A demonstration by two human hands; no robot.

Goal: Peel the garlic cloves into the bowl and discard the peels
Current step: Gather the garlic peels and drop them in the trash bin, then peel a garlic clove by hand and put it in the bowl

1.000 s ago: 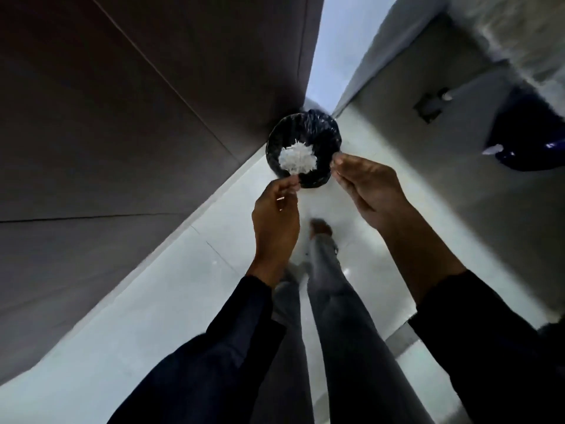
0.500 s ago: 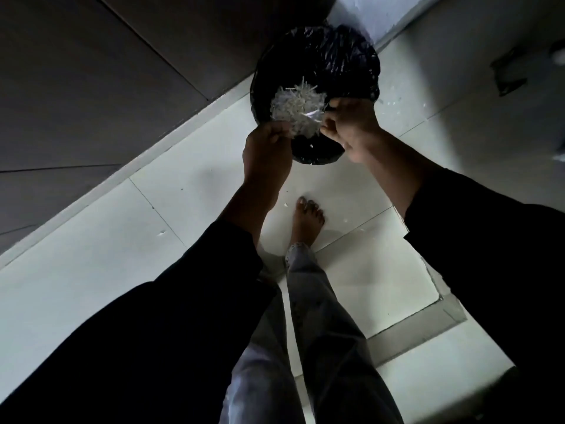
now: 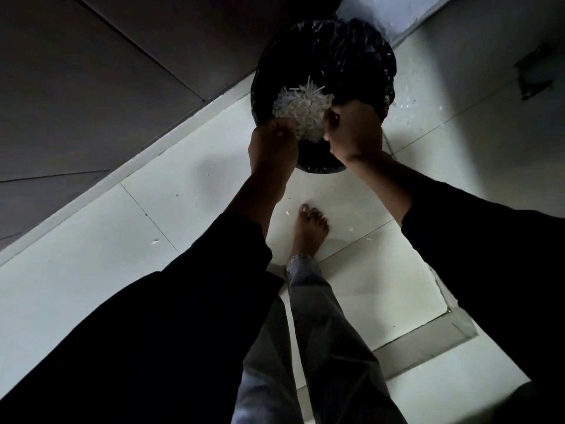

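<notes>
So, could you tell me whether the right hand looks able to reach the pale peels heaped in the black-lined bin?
Probably yes: the right hand hangs over the bin beside the peels, with nothing visible between them.

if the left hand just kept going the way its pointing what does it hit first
Most likely the pale heap of peels inside the black-lined bin. The left hand sits at the bin's near rim, fingers curled toward that heap. Depth is hard to judge from above, so it could meet the liner first.

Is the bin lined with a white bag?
No, the bin wears a glossy black liner, with a pale heap of peels showing inside it.
</notes>
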